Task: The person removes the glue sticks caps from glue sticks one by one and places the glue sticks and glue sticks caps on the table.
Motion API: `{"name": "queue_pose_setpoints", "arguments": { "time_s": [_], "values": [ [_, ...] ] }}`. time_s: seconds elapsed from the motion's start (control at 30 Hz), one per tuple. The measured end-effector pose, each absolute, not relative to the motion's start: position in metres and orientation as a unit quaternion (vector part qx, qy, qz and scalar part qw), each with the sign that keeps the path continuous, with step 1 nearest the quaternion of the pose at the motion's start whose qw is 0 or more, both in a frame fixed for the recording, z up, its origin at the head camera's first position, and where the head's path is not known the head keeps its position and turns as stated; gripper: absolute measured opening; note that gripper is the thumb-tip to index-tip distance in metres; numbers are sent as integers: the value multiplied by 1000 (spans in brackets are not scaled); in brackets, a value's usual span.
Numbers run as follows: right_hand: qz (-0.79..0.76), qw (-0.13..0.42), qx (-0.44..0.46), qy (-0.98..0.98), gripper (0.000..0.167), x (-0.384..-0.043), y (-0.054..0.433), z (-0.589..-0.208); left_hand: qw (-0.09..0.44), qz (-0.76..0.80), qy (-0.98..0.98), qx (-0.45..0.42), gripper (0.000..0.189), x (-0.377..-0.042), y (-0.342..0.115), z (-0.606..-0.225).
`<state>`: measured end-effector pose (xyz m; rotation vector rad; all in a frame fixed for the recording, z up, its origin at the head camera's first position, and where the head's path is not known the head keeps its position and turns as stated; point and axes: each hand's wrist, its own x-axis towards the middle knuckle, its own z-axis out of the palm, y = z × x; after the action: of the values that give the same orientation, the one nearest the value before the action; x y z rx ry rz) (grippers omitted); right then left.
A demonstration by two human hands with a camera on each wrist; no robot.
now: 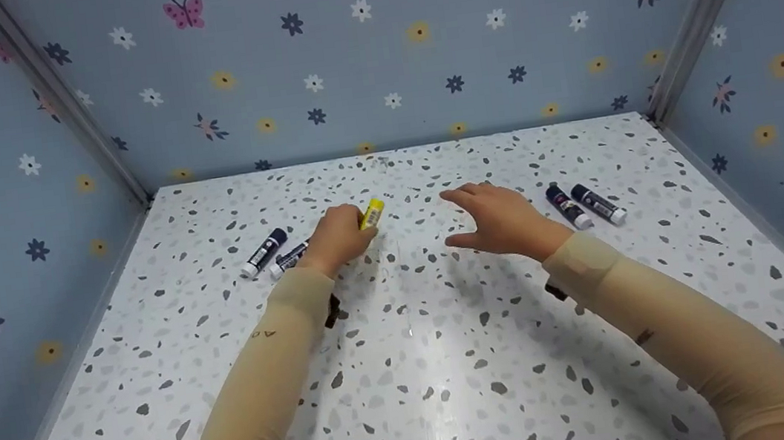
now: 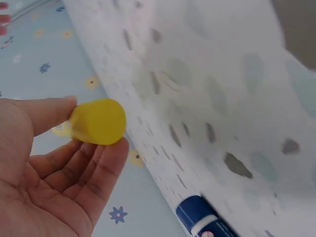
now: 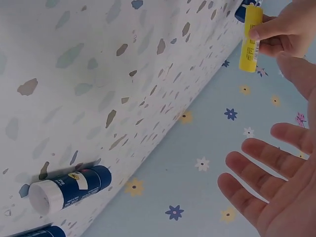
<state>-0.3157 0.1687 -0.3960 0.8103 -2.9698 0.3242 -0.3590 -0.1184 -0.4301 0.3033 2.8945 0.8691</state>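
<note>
My left hand [image 1: 338, 235] pinches a yellow glue stick [image 1: 373, 212] between thumb and fingers, above the speckled table. Seen from the left wrist, the round yellow end [image 2: 109, 121] points toward the camera. My right hand [image 1: 500, 218] hovers to the right, holding nothing, its fingers extended and the thumb spread apart. Beside and partly behind the left hand lies a navy glue stick with a white end [image 1: 288, 259]; another navy glue stick [image 1: 264, 253] lies farther left. Two more dark glue sticks, one [image 1: 568, 206] nearer the right hand and one [image 1: 599, 205] beyond it, rest at the right.
The white speckled tabletop [image 1: 410, 367] runs back to a blue flowered panel [image 1: 387, 56]. Similar panels stand along the left [image 1: 4, 290] and right [image 1: 757, 85] sides, with grey posts at the back corners.
</note>
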Motion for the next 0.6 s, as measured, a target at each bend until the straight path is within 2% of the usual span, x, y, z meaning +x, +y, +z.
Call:
{"name": "queue_pose_setpoints", "arguments": {
  "time_s": [0.2,0.43,0.6],
  "values": [
    [127,31,248,-960,77,-316,168,-392,64,456,884,88,45,-352,-111,-419],
    [190,27,230,-954,68,-314,167,-391,70,599,795,65,39,-344,-99,-412],
    [235,34,237,-942,61,-311,164,-391,73,647,756,64,36,-338,-88,-409]
  ]
}}
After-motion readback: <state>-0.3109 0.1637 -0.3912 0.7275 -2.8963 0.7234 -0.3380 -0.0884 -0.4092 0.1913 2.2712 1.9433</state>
